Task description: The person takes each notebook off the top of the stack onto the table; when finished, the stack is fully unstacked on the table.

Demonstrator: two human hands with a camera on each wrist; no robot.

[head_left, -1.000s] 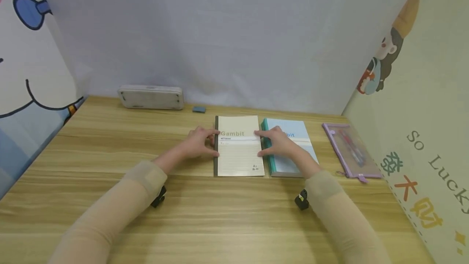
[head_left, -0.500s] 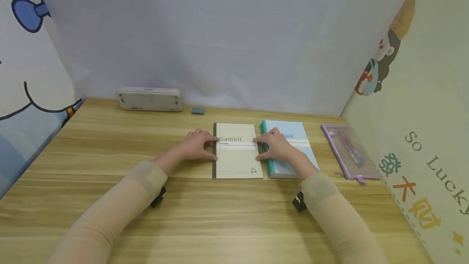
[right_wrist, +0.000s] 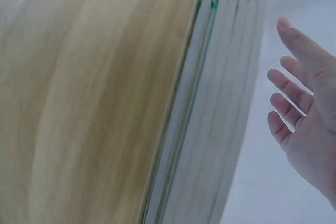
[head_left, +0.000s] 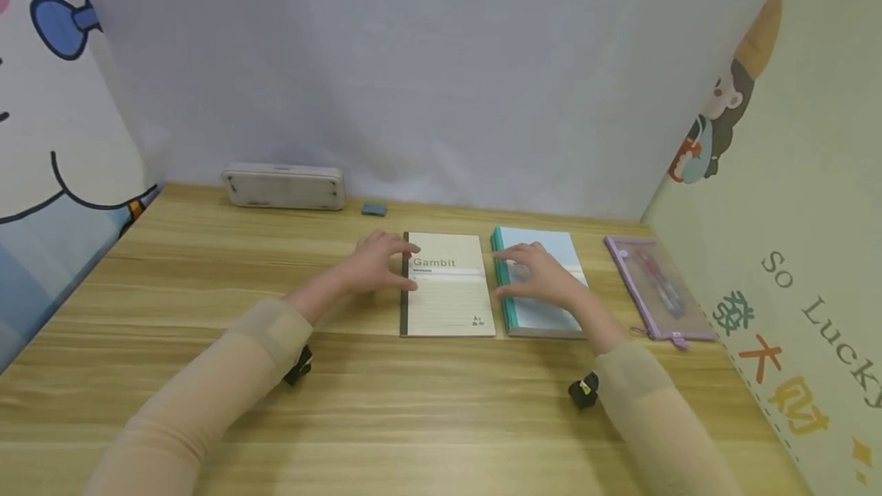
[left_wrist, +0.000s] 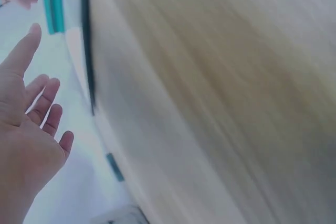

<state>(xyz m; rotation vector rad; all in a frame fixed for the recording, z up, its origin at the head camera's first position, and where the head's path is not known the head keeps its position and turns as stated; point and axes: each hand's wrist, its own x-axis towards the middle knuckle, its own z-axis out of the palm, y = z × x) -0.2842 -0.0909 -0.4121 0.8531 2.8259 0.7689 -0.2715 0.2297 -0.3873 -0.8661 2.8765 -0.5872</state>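
A cream notebook (head_left: 451, 301) marked "Gambit" lies flat on the table, its dark spine to the left. My left hand (head_left: 372, 265) hovers by that spine, fingers spread and holding nothing; the left wrist view shows its palm apart from the notebooks. Right of the cream notebook is a stack of pale blue notebooks (head_left: 544, 320) with teal spines. Over this stack hangs my right hand (head_left: 544, 275), thumb and fingers apart, nothing between them. From the right wrist view, the stack's page edges (right_wrist: 215, 108) show several layers, and the hand is clear of them.
A whitish pencil case (head_left: 285, 187) stands at the back left, with a small grey-blue block (head_left: 374, 210) beside it. On the right lies a purple-edged mesh zip pouch (head_left: 664, 289) containing pens. A pale curtain (head_left: 441, 83) rises behind the table.
The cream notebook came down slightly toward me and now lies still. Both hands have let go of its sides; the right has drawn away rightward over the blue stack, the left has lifted slightly.
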